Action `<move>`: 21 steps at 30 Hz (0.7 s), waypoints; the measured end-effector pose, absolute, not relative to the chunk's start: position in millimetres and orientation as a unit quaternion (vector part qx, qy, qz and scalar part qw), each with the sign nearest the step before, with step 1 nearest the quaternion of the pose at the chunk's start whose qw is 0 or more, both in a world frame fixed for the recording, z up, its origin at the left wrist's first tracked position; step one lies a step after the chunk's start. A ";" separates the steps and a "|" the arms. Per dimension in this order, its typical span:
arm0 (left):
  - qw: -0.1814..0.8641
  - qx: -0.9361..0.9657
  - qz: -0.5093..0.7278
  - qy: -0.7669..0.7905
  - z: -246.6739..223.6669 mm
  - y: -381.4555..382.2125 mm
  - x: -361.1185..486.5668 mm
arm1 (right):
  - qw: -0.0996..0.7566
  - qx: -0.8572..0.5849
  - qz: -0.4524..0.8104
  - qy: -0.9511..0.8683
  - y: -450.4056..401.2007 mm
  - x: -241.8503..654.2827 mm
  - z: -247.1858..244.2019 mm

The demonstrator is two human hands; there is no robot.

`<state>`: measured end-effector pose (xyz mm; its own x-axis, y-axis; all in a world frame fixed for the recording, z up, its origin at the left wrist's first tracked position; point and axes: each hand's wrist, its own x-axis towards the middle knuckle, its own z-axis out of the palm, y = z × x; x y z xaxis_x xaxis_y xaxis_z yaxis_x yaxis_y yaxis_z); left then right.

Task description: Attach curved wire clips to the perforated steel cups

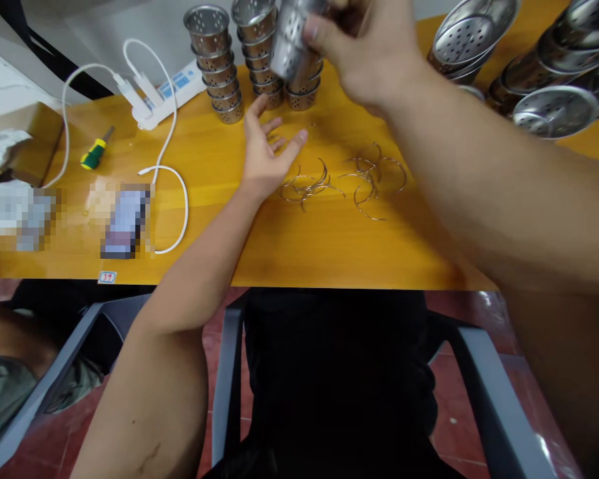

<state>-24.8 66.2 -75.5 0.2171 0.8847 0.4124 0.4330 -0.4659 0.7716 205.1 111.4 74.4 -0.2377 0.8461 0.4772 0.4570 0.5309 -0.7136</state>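
Observation:
My right hand [369,53] grips a perforated metal cup [295,36], holding it raised and tilted in front of the stacks at the back of the table. Below and to the left of it, my left hand [268,150] hovers with fingers spread and nothing in it. Behind the left hand stand a stack of perforated metal cups [217,66] and a second stack [259,53]; the held cup partly covers a third stack [303,93]. Curved thin metal wires lie in two loose heaps, a left heap [309,186] beside my left hand and a right heap [372,176].
More perforated metal cups [554,110] lie and stack at the right. On the left are a white power strip [174,93] with cables, a green-yellow screwdriver [94,153], a phone [126,223] and a cardboard box [34,143]. Another person's leg [14,339] shows at lower left.

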 end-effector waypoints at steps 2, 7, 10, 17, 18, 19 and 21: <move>0.230 0.728 0.466 0.448 -69.3 64.2 -24.6 | 0.461 -0.384 0.244 -0.762 84.1 207.3 62.8; 0.171 0.770 0.453 0.414 -57.5 54.7 -20.8 | 0.455 -0.329 0.258 -0.786 29.2 215.6 43.0; 0.175 0.792 0.418 0.409 -54.1 46.7 -16.4 | 0.447 -0.330 0.247 -0.794 7.5 227.2 42.7; 0.193 0.787 0.421 0.408 -38.1 33.7 -14.7 | 0.473 -0.387 0.215 -0.762 -12.1 248.1 34.5; 0.195 0.794 0.409 0.405 -33.2 34.1 -22.4 | 0.487 -0.406 0.190 -0.750 -9.6 252.6 32.3; 0.199 0.807 0.387 0.398 -28.7 35.6 -33.6 | 0.499 -0.423 0.169 -0.738 -5.8 257.9 30.0; 0.207 0.826 0.366 0.376 -23.4 43.1 -65.7 | 0.519 -0.439 0.141 -0.720 3.7 270.4 24.6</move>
